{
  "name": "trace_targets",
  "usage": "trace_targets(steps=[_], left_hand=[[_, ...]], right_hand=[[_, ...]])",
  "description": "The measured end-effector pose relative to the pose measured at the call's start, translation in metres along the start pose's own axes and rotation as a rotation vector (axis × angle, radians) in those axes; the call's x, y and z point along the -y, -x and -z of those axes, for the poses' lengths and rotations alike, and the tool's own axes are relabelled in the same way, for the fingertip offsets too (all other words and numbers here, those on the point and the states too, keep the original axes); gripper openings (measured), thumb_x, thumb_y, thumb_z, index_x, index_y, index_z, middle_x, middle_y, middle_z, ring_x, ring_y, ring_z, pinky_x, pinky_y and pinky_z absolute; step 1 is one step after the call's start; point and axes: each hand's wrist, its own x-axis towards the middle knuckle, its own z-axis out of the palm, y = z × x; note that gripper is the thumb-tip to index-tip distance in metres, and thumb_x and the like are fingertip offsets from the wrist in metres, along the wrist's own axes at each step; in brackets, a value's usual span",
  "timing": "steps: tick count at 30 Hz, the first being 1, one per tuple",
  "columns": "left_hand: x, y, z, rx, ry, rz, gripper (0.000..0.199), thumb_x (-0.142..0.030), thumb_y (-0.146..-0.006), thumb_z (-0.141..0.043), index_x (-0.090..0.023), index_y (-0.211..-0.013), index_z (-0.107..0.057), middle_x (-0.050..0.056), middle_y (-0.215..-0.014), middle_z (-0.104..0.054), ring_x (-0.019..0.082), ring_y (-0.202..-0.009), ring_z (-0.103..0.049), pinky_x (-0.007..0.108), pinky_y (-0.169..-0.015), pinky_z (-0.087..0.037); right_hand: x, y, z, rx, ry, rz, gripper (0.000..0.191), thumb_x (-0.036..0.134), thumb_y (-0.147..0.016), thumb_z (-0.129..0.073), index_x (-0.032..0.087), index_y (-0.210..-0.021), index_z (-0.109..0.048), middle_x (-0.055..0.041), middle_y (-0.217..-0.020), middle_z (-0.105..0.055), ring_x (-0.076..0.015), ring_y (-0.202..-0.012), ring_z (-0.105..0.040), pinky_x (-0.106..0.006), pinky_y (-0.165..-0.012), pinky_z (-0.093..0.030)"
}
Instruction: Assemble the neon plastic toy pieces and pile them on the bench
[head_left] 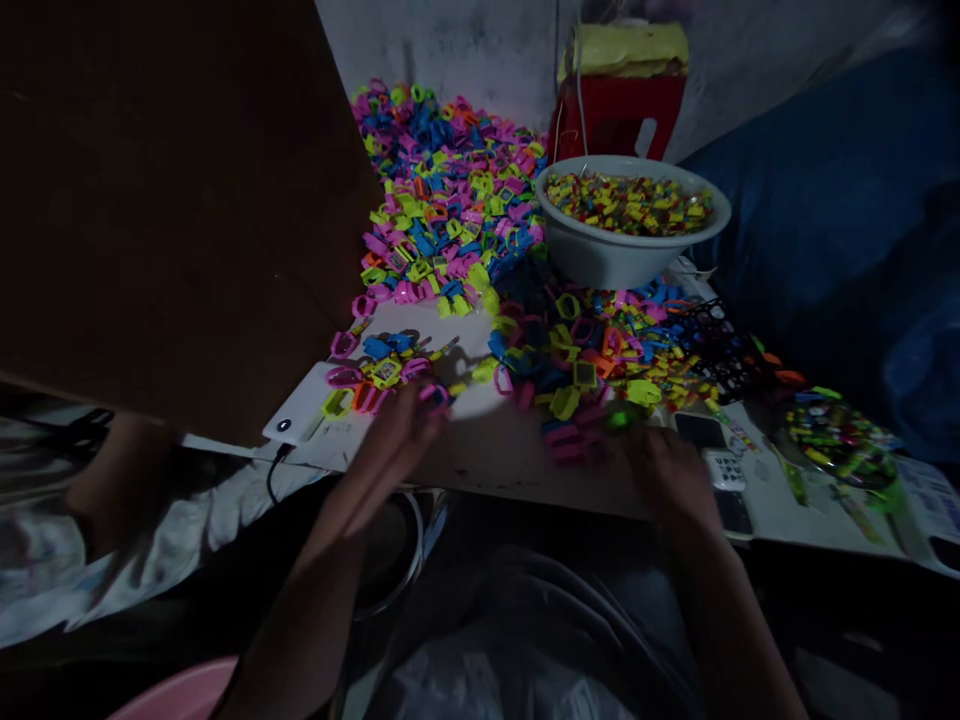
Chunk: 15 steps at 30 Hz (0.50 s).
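Observation:
My left hand [405,435] is at the near side of a small group of plastic toy watches, with its fingers closed around a purple-pink toy watch [433,396]. Close to its fingertips lie a yellow toy watch [386,372] and a blue one [388,345]. My right hand [671,465] is above the table's near edge, its fingers dark and smeared by motion. A blurred bright green piece [619,419] shows at those fingertips; whether it is held I cannot make out. Pink toy watches [574,442] lie just left of that hand.
A large heap of colourful toy watches [450,200] rises against the wall. Behind the right-hand pile stands a grey basin [607,255] of small yellow-red pieces. A brown box [187,200] blocks the left, beside a white power bank [304,405]. A phone [731,510] lies at right.

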Motion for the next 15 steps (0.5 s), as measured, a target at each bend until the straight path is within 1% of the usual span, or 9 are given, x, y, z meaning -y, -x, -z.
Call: trace_targets(steps=[1, 3, 5, 7, 9, 10, 11, 12, 15], left_hand=[[0.012, -0.009, 0.006, -0.116, -0.127, 0.025, 0.045, -0.038, -0.087, -0.053, -0.012, -0.125, -0.051, 0.016, -0.114, -0.061, 0.028, -0.104, -0.058, 0.04, -0.089, -0.046], [0.027, -0.021, 0.012, -0.284, -0.333, 0.084, 0.049, -0.034, -0.086, -0.053, -0.01, -0.128, -0.05, 0.022, -0.126, -0.053, 0.036, -0.118, -0.048, 0.051, -0.098, -0.038], [0.025, -0.024, 0.006, -0.339, -0.387, 0.076, 0.049, -0.032, -0.084, -0.055, -0.01, -0.128, -0.051, 0.022, -0.133, -0.047, 0.038, -0.125, -0.041, 0.055, -0.102, -0.033], [0.006, -0.017, -0.015, -0.242, -0.289, -0.072, 0.039, -0.029, -0.085, -0.054, -0.014, -0.122, -0.057, 0.017, -0.131, -0.05, 0.033, -0.124, -0.043, 0.049, -0.103, -0.035], [-0.024, -0.006, -0.046, -0.008, -0.151, -0.293, 0.029, -0.029, -0.089, -0.05, -0.021, -0.114, -0.062, 0.01, -0.124, -0.055, 0.026, -0.12, -0.048, 0.042, -0.101, -0.039], [-0.04, 0.0, -0.064, 0.075, -0.112, -0.358, 0.025, -0.031, -0.089, -0.052, -0.023, -0.109, -0.065, 0.008, -0.119, -0.058, 0.025, -0.114, -0.051, 0.042, -0.099, -0.04], [-0.055, 0.004, -0.082, 0.167, -0.112, -0.373, 0.025, -0.03, -0.088, -0.053, -0.024, -0.108, -0.067, 0.009, -0.12, -0.058, 0.026, -0.11, -0.053, 0.042, -0.096, -0.042], [-0.067, 0.006, -0.098, 0.207, -0.125, -0.352, 0.023, -0.03, -0.087, -0.055, -0.022, -0.103, -0.069, 0.01, -0.12, -0.058, 0.027, -0.107, -0.054, 0.043, -0.092, -0.044], [-0.086, 0.006, -0.131, 0.222, -0.13, -0.299, 0.018, -0.024, -0.086, -0.057, -0.014, -0.092, -0.071, 0.016, -0.112, -0.06, 0.032, -0.105, -0.054, 0.046, -0.087, -0.046]], right_hand=[[-0.014, 0.0, -0.007, 0.048, 0.044, -0.065, 0.035, 0.033, -0.093, -0.04, 0.017, -0.116, -0.061, -0.0174, -0.107, -0.064, -0.0299, -0.092, -0.06, -0.044, -0.076, -0.046], [-0.033, 0.004, -0.02, 0.1, -0.007, -0.047, 0.038, 0.027, -0.093, -0.037, 0.016, -0.123, -0.057, -0.0175, -0.115, -0.062, -0.0295, -0.101, -0.059, -0.044, -0.083, -0.047], [-0.04, 0.012, -0.03, 0.109, -0.095, 0.026, 0.04, 0.022, -0.093, -0.033, 0.014, -0.124, -0.056, -0.0166, -0.118, -0.061, -0.0276, -0.107, -0.058, -0.042, -0.089, -0.047], [-0.039, 0.019, -0.037, 0.084, -0.161, 0.077, 0.039, 0.019, -0.092, -0.034, 0.014, -0.122, -0.057, -0.0153, -0.116, -0.062, -0.0261, -0.108, -0.058, -0.041, -0.091, -0.047], [-0.036, 0.021, -0.04, 0.066, -0.205, 0.12, 0.036, 0.018, -0.091, -0.037, 0.016, -0.12, -0.059, -0.0131, -0.114, -0.064, -0.0248, -0.106, -0.058, -0.039, -0.09, -0.048], [-0.036, 0.02, -0.04, 0.068, -0.214, 0.15, 0.035, 0.017, -0.09, -0.039, 0.018, -0.118, -0.06, -0.0117, -0.113, -0.064, -0.0244, -0.106, -0.058, -0.039, -0.09, -0.048], [-0.035, 0.018, -0.039, 0.072, -0.21, 0.175, 0.034, 0.016, -0.089, -0.041, 0.019, -0.115, -0.063, -0.0107, -0.11, -0.065, -0.0243, -0.104, -0.058, -0.038, -0.089, -0.048], [-0.035, 0.016, -0.037, 0.078, -0.195, 0.19, 0.031, 0.016, -0.089, -0.042, 0.02, -0.11, -0.065, -0.0105, -0.106, -0.066, -0.0245, -0.101, -0.058, -0.038, -0.086, -0.049], [-0.032, 0.013, -0.028, 0.054, -0.14, 0.176, 0.026, 0.018, -0.089, -0.043, 0.02, -0.096, -0.068, -0.0123, -0.09, -0.065, -0.0259, -0.089, -0.058, -0.039, -0.077, -0.049]])
